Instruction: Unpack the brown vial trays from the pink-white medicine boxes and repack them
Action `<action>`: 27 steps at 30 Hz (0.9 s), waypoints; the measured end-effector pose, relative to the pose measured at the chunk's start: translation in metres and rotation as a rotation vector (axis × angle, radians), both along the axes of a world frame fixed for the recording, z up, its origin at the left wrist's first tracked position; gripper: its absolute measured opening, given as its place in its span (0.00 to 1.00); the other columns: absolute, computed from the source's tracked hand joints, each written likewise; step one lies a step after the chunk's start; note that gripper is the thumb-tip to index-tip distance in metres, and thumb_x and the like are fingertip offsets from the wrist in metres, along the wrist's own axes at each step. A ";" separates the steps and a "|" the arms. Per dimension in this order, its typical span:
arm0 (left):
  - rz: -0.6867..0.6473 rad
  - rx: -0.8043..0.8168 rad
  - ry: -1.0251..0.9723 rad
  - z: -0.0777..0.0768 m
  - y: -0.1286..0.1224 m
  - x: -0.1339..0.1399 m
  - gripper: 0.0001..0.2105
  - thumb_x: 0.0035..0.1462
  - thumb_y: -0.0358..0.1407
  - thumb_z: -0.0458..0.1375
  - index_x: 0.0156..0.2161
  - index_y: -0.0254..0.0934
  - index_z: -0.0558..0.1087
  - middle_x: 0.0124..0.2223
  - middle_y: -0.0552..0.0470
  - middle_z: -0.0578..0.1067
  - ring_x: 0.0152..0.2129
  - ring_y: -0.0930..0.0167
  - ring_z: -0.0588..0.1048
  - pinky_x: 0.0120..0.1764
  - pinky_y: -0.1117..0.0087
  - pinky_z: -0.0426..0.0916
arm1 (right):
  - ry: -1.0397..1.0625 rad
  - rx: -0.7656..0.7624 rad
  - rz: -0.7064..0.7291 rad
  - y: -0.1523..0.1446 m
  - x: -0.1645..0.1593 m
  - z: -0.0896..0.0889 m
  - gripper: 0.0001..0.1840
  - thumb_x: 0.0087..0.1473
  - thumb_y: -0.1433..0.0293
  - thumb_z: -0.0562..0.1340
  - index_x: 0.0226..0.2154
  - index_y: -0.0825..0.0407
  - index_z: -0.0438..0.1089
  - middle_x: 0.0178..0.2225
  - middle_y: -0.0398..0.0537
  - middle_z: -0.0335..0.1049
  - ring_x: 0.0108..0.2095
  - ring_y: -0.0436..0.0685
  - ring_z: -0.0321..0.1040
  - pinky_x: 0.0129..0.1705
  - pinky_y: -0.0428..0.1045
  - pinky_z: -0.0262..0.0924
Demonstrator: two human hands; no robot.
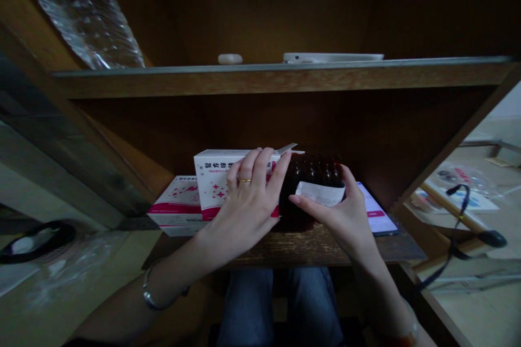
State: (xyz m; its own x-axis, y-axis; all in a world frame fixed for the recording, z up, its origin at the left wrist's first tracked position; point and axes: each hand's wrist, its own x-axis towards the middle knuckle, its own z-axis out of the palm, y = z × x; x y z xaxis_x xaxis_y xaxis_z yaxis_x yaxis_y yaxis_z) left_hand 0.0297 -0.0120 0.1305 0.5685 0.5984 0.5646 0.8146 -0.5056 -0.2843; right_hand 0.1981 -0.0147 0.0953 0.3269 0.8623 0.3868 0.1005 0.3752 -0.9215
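My left hand (254,190) is closed over the right end of a white and magenta medicine box (215,176) with printed characters. The box lies on its side, its end flap (287,148) raised at the right. Against that end sits a pack of dark brown vials (315,165), ribbed and glossy, partly hidden by my hands. My right hand (345,219) grips the pack's right side, thumb in front and fingers behind. A folded white leaflet (321,193) with small print is pressed against the vials, close to the thumb.
Another white and magenta box (177,195) lies at the left. A lit phone (376,210) rests to the right on the wooden board (260,249). Overhead, a shelf (260,80) carries a water bottle (85,11), a small white case (230,58) and a flat white device (334,57).
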 end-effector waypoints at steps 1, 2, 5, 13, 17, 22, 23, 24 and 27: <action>0.003 0.003 0.002 0.000 -0.001 0.000 0.40 0.52 0.34 0.63 0.67 0.30 0.53 0.64 0.32 0.61 0.61 0.50 0.57 0.61 0.53 0.51 | -0.003 -0.014 0.015 0.000 0.001 0.001 0.36 0.29 0.60 0.78 0.42 0.50 0.68 0.41 0.50 0.75 0.40 0.63 0.74 0.45 0.61 0.71; 0.004 0.005 0.003 -0.001 -0.001 0.001 0.39 0.52 0.34 0.62 0.67 0.30 0.53 0.64 0.31 0.60 0.61 0.50 0.57 0.61 0.52 0.51 | -0.005 -0.020 0.024 0.000 0.001 0.001 0.35 0.29 0.60 0.78 0.42 0.50 0.69 0.40 0.50 0.76 0.40 0.63 0.74 0.45 0.61 0.71; 0.001 -0.002 0.007 -0.002 -0.001 0.001 0.39 0.53 0.34 0.61 0.67 0.29 0.52 0.64 0.31 0.60 0.61 0.49 0.57 0.61 0.52 0.52 | -0.019 -0.008 0.041 0.001 0.004 -0.001 0.35 0.30 0.60 0.78 0.43 0.50 0.68 0.41 0.50 0.76 0.40 0.63 0.74 0.45 0.61 0.71; -0.093 -0.059 -0.009 -0.004 0.000 -0.002 0.41 0.52 0.32 0.61 0.68 0.28 0.49 0.63 0.31 0.60 0.61 0.50 0.57 0.61 0.51 0.52 | -0.038 0.085 0.151 -0.003 0.005 -0.003 0.39 0.36 0.63 0.77 0.51 0.49 0.66 0.49 0.52 0.73 0.50 0.64 0.71 0.57 0.63 0.63; -0.139 -0.085 -0.019 0.000 -0.005 -0.003 0.42 0.51 0.33 0.62 0.68 0.30 0.49 0.63 0.32 0.60 0.61 0.51 0.58 0.61 0.51 0.52 | 0.019 0.055 0.233 -0.001 0.004 -0.003 0.38 0.35 0.64 0.77 0.50 0.49 0.66 0.50 0.52 0.74 0.50 0.63 0.72 0.56 0.62 0.65; -0.147 -0.116 -0.032 0.003 -0.009 0.000 0.42 0.50 0.34 0.63 0.67 0.31 0.49 0.63 0.34 0.61 0.61 0.52 0.57 0.61 0.53 0.53 | 0.109 -0.103 0.349 0.005 0.004 -0.002 0.36 0.31 0.64 0.78 0.45 0.49 0.67 0.42 0.48 0.78 0.44 0.63 0.75 0.50 0.62 0.70; -0.145 -0.110 -0.039 0.003 -0.008 0.000 0.42 0.50 0.33 0.63 0.67 0.31 0.50 0.63 0.34 0.62 0.61 0.52 0.58 0.61 0.53 0.53 | 0.130 -0.125 0.354 0.005 0.003 -0.002 0.37 0.31 0.64 0.78 0.45 0.50 0.67 0.42 0.48 0.78 0.43 0.63 0.75 0.49 0.61 0.70; -0.145 -0.100 -0.049 0.002 -0.008 0.001 0.42 0.49 0.33 0.63 0.67 0.31 0.51 0.63 0.33 0.62 0.61 0.52 0.58 0.61 0.53 0.52 | 0.146 -0.135 0.352 0.006 0.003 -0.002 0.37 0.31 0.64 0.78 0.45 0.50 0.67 0.41 0.48 0.78 0.43 0.63 0.75 0.49 0.61 0.70; -0.156 -0.085 -0.075 0.001 -0.008 0.003 0.41 0.49 0.34 0.63 0.67 0.31 0.53 0.63 0.33 0.62 0.61 0.51 0.59 0.61 0.52 0.51 | 0.149 -0.113 0.330 0.006 0.002 -0.003 0.37 0.31 0.63 0.78 0.45 0.49 0.66 0.42 0.48 0.77 0.44 0.62 0.74 0.49 0.60 0.70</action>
